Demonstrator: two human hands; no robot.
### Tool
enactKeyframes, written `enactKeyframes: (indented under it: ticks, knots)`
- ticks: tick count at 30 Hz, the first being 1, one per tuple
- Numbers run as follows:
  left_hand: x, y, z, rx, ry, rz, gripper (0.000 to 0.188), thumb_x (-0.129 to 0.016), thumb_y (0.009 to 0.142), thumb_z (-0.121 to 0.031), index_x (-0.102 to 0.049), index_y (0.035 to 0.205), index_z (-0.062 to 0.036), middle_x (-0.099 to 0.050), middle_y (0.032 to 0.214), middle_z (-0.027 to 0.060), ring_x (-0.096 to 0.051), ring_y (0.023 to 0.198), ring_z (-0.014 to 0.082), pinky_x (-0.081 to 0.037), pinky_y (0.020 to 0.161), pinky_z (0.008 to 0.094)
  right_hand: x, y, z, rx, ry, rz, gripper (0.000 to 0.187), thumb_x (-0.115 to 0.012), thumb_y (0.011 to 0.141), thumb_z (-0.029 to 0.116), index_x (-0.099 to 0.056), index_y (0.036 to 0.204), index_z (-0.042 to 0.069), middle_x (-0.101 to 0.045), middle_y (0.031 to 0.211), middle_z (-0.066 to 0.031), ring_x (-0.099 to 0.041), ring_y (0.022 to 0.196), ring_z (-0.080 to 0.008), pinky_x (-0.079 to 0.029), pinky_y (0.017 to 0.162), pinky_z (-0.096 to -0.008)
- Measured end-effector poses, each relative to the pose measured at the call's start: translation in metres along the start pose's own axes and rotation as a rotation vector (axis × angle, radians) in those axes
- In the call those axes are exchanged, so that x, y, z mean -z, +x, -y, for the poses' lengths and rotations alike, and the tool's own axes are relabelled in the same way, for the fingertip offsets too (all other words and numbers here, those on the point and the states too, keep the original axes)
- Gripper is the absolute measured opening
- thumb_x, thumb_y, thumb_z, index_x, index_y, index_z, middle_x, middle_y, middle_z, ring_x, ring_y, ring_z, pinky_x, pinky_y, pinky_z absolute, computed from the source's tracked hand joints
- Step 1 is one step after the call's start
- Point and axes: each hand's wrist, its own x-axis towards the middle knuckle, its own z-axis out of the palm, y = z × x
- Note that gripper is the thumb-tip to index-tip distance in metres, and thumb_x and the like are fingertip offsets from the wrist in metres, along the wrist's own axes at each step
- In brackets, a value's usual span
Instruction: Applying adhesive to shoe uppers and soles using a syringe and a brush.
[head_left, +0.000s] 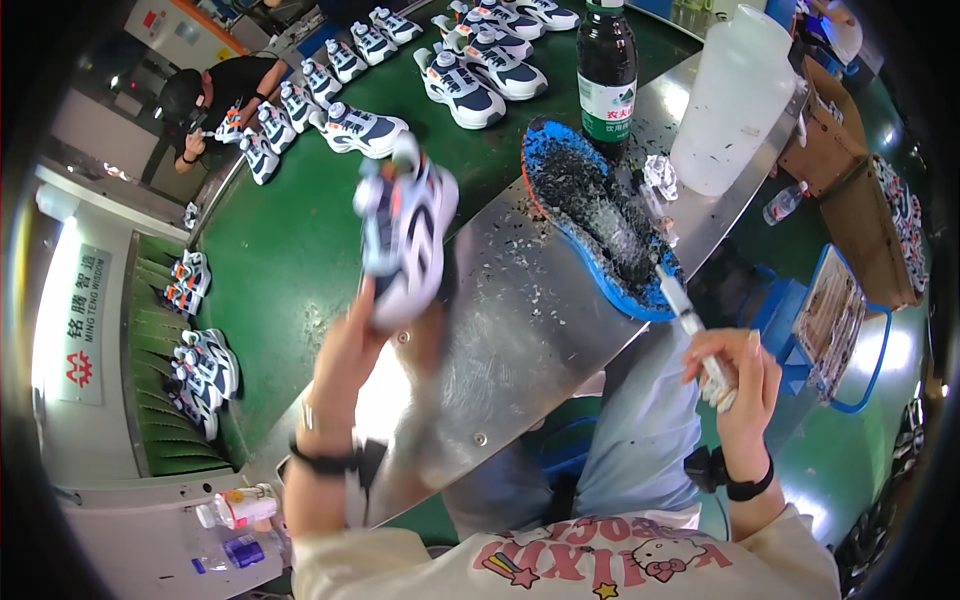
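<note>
My left hand (347, 345) is closed on a white, navy and orange sneaker (408, 235), raised over the metal table edge and blurred by motion. Between the fingers of my right hand (745, 385) is a slim white pen-shaped tool (686, 315); its exact kind is unclear. The tool's thin tip points up and left, at the near end of a blue, sole-shaped tray (610, 283). Black crumbs and flakes (585, 185) fill the tray, with a greyish patch among them. Whether the tip touches the tray cannot be made out.
Rows of similar sneakers (462, 92) stand on the green table (290, 240). A dark bottle (607, 75), a white plastic jug (730, 105) and crumpled foil (660, 177) are beyond the tray. More shoes lie on a conveyor (160, 350) at left. Another person (205, 105) works at far left.
</note>
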Motion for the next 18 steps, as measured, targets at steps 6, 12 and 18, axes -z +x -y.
enactKeyframes:
  ticks: [6, 12, 18]
  knots:
    - [0.01, -0.249, 0.068, 0.067, -0.045, -0.342, 0.035, -0.045, 0.091, -0.018, -0.044, 0.118, 0.0053, -0.054, 0.113, 0.0135, -0.054, 0.103, 0.0228, -0.044, 0.088, 0.0347, -0.014, 0.03, -0.006, 0.001, 0.075, 0.009, 0.05, -0.025, 0.097, 0.03, -0.058, 0.083, -0.004, -0.06, 0.077, -0.0114, -0.053, 0.062, -0.0125, -0.044, 0.061, -0.0252]
    - [0.028, -0.259, 0.065, -0.371, 0.509, -0.738, 0.026, -0.052, 0.085, -0.009, -0.052, 0.105, 0.0071, -0.058, 0.098, 0.0122, -0.057, 0.086, 0.0179, -0.046, 0.077, 0.0285, -0.014, 0.031, -0.001, -0.061, -0.006, 0.044, 0.054, -0.025, 0.097, 0.036, -0.057, 0.082, -0.004, -0.06, 0.075, -0.0104, -0.051, 0.06, -0.011, -0.044, 0.057, -0.0245]
    - [-0.032, -0.194, 0.026, -0.863, 0.808, -0.407, 0.039, -0.068, 0.068, -0.006, -0.053, 0.1, 0.009, -0.061, 0.094, 0.0174, -0.06, 0.083, 0.0208, -0.047, 0.078, 0.0293, -0.035, 0.004, 0.01, -0.121, 0.007, 0.05, 0.058, -0.022, 0.096, 0.041, -0.057, 0.082, -0.003, -0.059, 0.074, -0.0105, -0.052, 0.059, -0.0114, -0.044, 0.056, -0.0242]
